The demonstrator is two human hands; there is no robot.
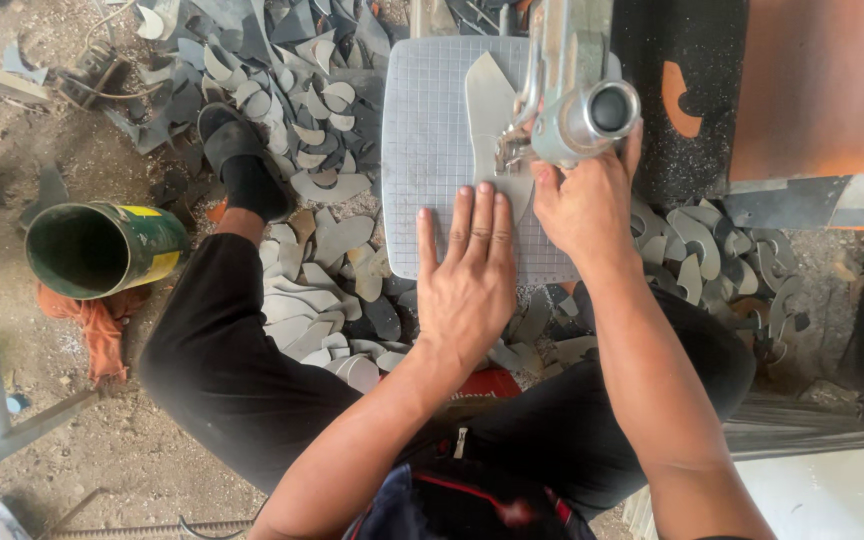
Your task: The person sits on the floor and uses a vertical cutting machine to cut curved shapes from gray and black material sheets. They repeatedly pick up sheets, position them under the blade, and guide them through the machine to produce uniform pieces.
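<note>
head view: the person sits low on the dirt floor point(102, 440), knees apart, looking straight down at a grey gridded sheet point(432, 150) that lies on the work surface under a metal cutting machine point(577, 100). the left hand point(467, 275) lies flat on the near edge of the sheet, all fingers point(477, 215) stretched out and together, palm down, pressing the sheet and gripping nothing. the right hand point(582, 205) is just beside it, to the right, its fingers curled against the sheet's edge right below the machine's head; how tightly they pinch the sheet i cannot tell, since the machine hides the tips. a pale curved cut-out shape point(492, 100) shows on the sheet, running up to the machine's blade area.

around the legs lie heaps of grey offcuts point(312, 280), curved and sole-like, with another pile point(712, 260) to the right. a green and yellow can point(102, 250) lies on its side to the left, on an orange rag point(97, 325). a black sandal point(232, 150) covers the left foot. an orange-brown board point(817, 85) sits at the upper right.

risk, as i judge it: both hands are very near the cutting point, the right one nearest. if the sheet jerks or slips under the flat left palm, the cut line could wander off the shape, or the right fingertips could slide toward the blade.
</note>
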